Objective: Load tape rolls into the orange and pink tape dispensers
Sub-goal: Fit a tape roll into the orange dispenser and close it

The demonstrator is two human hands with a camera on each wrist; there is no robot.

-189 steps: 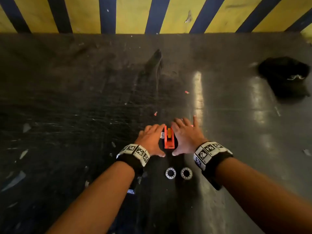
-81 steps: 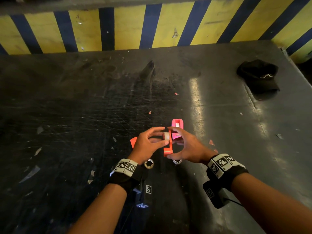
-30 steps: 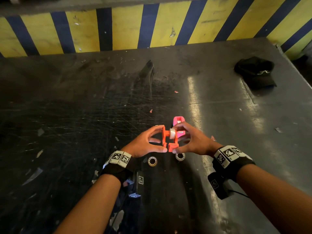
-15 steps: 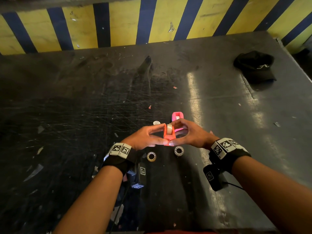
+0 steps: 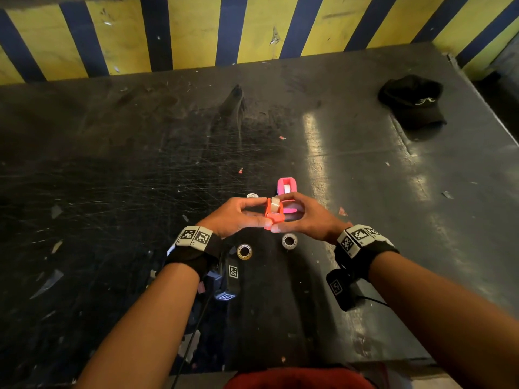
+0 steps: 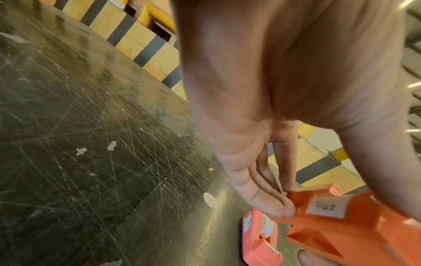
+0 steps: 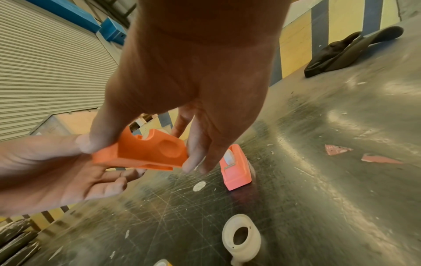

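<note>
Both hands hold the orange tape dispenser (image 5: 273, 215) just above the table, with a pale tape roll (image 5: 275, 203) sitting in its top. My left hand (image 5: 262, 211) pinches its left side between thumb and fingers (image 6: 268, 203). From the right, my right hand (image 5: 289, 211) pinches the orange dispenser (image 7: 145, 153) with the thumb at one end and fingers at the other. The pink dispenser (image 5: 286, 186) stands on the table just beyond the hands, with a white roll in it. The left wrist view also shows the pink dispenser (image 6: 259, 239). Two loose rolls (image 5: 244, 251) (image 5: 289, 240) lie near the wrists.
A black cap (image 5: 411, 102) lies at the far right of the scratched dark table (image 5: 140, 178). A small white disc (image 5: 252, 195) sits left of the pink dispenser. Pink scraps (image 7: 337, 149) lie to the right. A yellow and blue striped wall (image 5: 196, 32) borders the far edge.
Over the last second the orange dispenser turned in the hands, so the roll now shows at its top. Both hands kept hold of it and stayed above the loose rolls.
</note>
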